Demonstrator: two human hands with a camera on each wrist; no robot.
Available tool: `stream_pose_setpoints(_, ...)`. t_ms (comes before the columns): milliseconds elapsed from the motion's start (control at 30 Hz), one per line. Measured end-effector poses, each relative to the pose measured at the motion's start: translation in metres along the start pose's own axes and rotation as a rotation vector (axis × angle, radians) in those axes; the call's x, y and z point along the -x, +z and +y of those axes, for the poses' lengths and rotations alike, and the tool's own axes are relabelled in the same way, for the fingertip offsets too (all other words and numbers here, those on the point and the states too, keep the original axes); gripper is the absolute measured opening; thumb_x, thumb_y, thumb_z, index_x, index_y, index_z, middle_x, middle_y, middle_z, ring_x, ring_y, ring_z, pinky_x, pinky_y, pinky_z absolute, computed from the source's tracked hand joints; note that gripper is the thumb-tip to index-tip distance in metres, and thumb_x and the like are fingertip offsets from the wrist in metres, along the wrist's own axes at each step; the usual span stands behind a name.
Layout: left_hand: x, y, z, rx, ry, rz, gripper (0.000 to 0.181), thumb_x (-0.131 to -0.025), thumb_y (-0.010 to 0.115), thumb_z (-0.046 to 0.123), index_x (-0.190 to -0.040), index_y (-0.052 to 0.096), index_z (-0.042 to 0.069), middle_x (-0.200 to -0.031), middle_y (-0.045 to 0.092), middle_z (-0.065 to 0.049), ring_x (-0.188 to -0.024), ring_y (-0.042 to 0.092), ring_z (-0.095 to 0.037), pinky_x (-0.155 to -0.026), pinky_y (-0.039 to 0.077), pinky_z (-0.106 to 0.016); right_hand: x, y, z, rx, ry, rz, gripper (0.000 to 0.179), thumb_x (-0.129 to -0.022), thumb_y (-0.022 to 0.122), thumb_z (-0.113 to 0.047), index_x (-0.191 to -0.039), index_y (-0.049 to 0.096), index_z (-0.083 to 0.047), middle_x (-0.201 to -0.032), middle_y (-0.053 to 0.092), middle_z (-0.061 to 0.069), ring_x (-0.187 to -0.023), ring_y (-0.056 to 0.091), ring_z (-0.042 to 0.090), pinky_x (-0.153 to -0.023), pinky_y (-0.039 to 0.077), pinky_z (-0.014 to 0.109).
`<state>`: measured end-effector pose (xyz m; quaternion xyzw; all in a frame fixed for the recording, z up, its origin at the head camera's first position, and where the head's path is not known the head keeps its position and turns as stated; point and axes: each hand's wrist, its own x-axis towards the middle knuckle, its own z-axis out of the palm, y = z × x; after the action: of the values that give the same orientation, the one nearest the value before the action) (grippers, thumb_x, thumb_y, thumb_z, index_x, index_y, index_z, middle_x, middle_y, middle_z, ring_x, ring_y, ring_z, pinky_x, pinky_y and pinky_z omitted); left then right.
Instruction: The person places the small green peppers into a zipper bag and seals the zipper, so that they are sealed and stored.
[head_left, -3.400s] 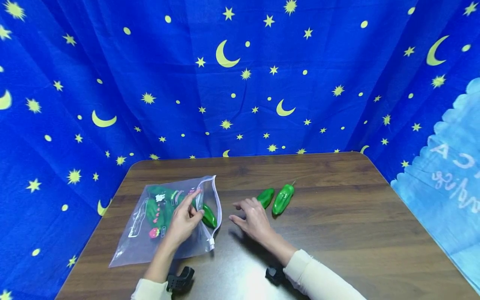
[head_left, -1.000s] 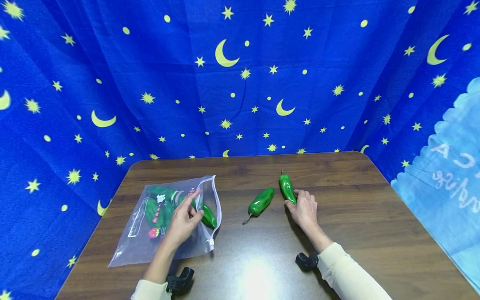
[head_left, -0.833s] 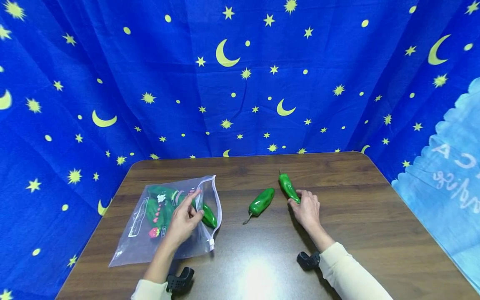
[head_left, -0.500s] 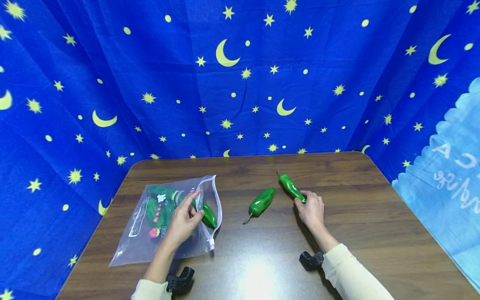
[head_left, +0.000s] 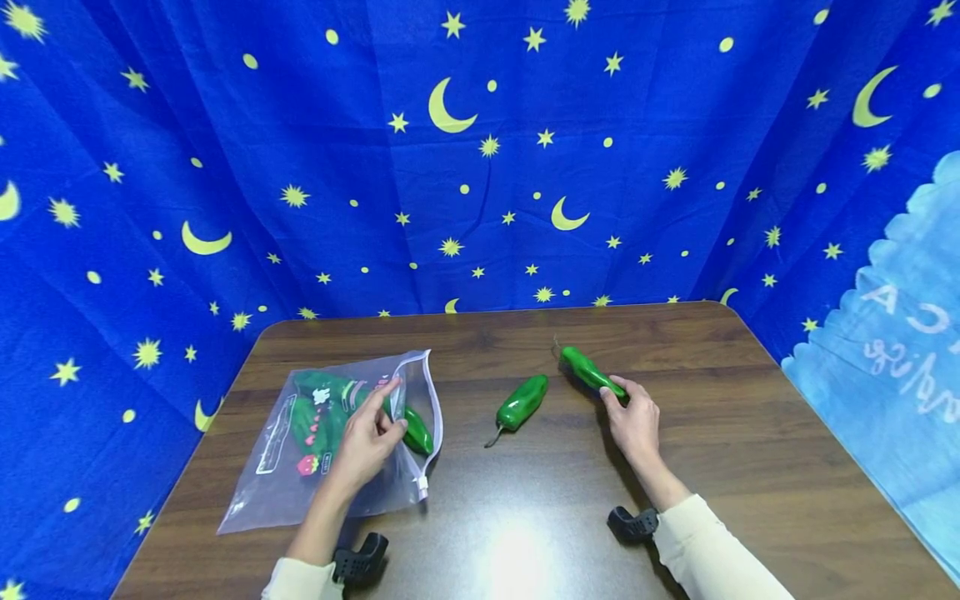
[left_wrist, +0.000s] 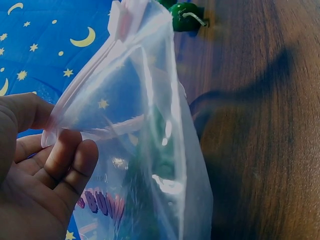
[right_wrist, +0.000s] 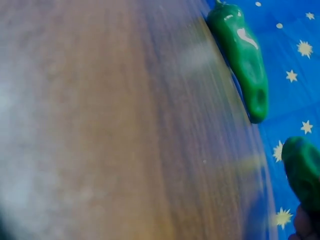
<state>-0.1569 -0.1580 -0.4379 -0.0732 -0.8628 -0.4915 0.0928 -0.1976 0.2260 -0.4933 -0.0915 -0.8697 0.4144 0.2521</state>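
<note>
My left hand [head_left: 366,446] pinches the open edge of a clear zip bag [head_left: 262,496] lying on the table's left side. Through its printed plastic show green peppers, one pepper [head_left: 418,433] lying at the mouth. In the left wrist view, thumb and finger grip the pink zip strip [left_wrist: 75,92], and the plastic stands away from them. My right hand [head_left: 636,423] holds a green pepper [head_left: 587,368] by its tip, the stem pointing to the far left; the right wrist view catches this pepper [right_wrist: 302,170] at its edge. Between the hands lies another green pepper [head_left: 522,403], stem toward me.
The brown wooden table [head_left: 720,467] reaches back to a blue curtain [head_left: 480,167] with yellow moons and stars. A white slider [head_left: 422,485] sits at the near end of the bag's zip. A light blue cloth [head_left: 892,333] hangs on the right.
My right hand has left the bag's mouth, taken hold of the right-hand pepper and shifted right with it, tilting its stem leftward. The left hand and bag stay put.
</note>
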Motion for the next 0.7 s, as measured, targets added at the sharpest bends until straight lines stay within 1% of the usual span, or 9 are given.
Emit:
stream_pose_setpoints(67,0.000,0.000,0.000,0.000,-0.001,0.001,0.065,-0.079,0.064,-0.001,-0.140,0.045,0.010,-0.068,0.052,-0.006,-0.052,0.043,-0.002,-0.043,0.039,-0.021,0.001,-0.001,-0.004,-0.023,-0.042,0.009,0.030,-0.085,0.067,-0.017,-0.111,0.067,-0.003,-0.107,0.066,0.023,-0.100,0.063,0.039,-0.087,0.048,0.049)
stream_pose_setpoints(200,0.000,-0.001,0.001,-0.008,-0.006,0.000,0.065,-0.079,0.064,-0.001,-0.140,0.045,0.011,-0.069,0.052,-0.007,-0.053,0.043,-0.003,-0.043,0.039,-0.021,0.005,-0.002,-0.013,-0.050,-0.134,0.001,0.029,-0.083,0.070,-0.014,-0.109,0.068,-0.002,-0.101,0.068,0.021,-0.091,0.064,0.035,-0.080,0.051,0.047)
stream_pose_setpoints(333,0.000,-0.002,0.001,-0.016,-0.006,-0.001,0.065,-0.079,0.064,0.000,-0.140,0.045,0.010,-0.069,0.052,-0.006,-0.053,0.043,-0.003,-0.043,0.039,-0.021,0.008,-0.001,-0.023,-0.050,-0.212,-0.016,0.029,-0.081,0.072,-0.011,-0.108,0.068,-0.002,-0.097,0.069,0.018,-0.088,0.063,0.031,-0.078,0.050,0.043)
stream_pose_setpoints(500,-0.001,-0.002,0.001,-0.021,0.004,0.003,0.064,-0.079,0.064,0.001,-0.139,0.046,0.010,-0.071,0.051,-0.006,-0.054,0.043,-0.003,-0.044,0.039,-0.021,0.014,0.000,-0.036,-0.076,-0.273,-0.059,0.029,-0.079,0.073,-0.009,-0.106,0.069,-0.002,-0.095,0.069,0.015,-0.087,0.063,0.028,-0.077,0.050,0.042)
stream_pose_setpoints(700,-0.001,-0.003,0.001,-0.019,0.001,0.001,0.063,-0.080,0.064,0.002,-0.139,0.046,0.011,-0.072,0.051,-0.006,-0.054,0.043,-0.003,-0.044,0.039,-0.021,0.021,0.002,-0.053,-0.092,-0.326,-0.133,0.029,-0.078,0.074,-0.010,-0.106,0.069,-0.003,-0.093,0.069,0.013,-0.084,0.064,0.025,-0.073,0.052,0.043)
